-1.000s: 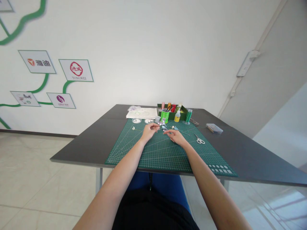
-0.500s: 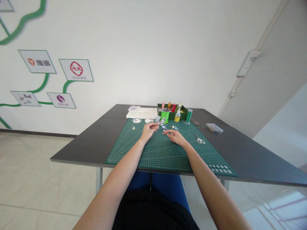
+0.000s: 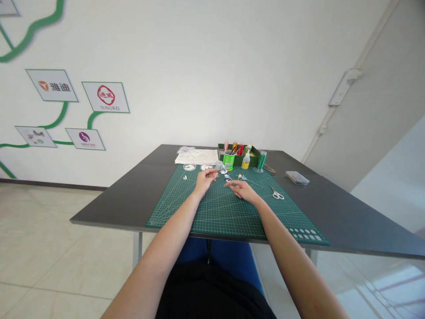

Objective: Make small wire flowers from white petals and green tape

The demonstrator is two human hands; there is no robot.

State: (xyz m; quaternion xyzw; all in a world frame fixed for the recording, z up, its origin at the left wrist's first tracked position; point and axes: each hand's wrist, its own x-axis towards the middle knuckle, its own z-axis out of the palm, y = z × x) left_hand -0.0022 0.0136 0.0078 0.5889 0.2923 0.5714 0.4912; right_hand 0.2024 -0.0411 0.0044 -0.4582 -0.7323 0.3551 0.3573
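My left hand [image 3: 206,181] is over the middle of the green cutting mat [image 3: 212,217], thumb and fingertips pinched together. At its fingertips is a small bluish-white flower-like piece [image 3: 223,170], too small to make out well. Across from it, my right hand [image 3: 243,189] has its fingers stretched toward the left hand, apart from one another. Just beyond its index fingertip lies a small blue-and-white piece [image 3: 227,177]. A pale blue and cream flower piece [image 3: 243,177] on a thin stem rests behind the right hand. Left of my hands lies a white flower [image 3: 185,177] on a stem.
Behind the hands stand a green cup [image 3: 228,160], a yellow-labelled glue bottle [image 3: 246,160], a green tube [image 3: 261,161] and a dark green box [image 3: 255,157]. Shallow dishes [image 3: 189,167] and white sheets [image 3: 199,156] lie left. Scissors [image 3: 277,195] and a plastic case [image 3: 297,178] lie right.
The flower-like piece at my left fingertips has turned and shifted slightly left and down. My right hand has barely moved.
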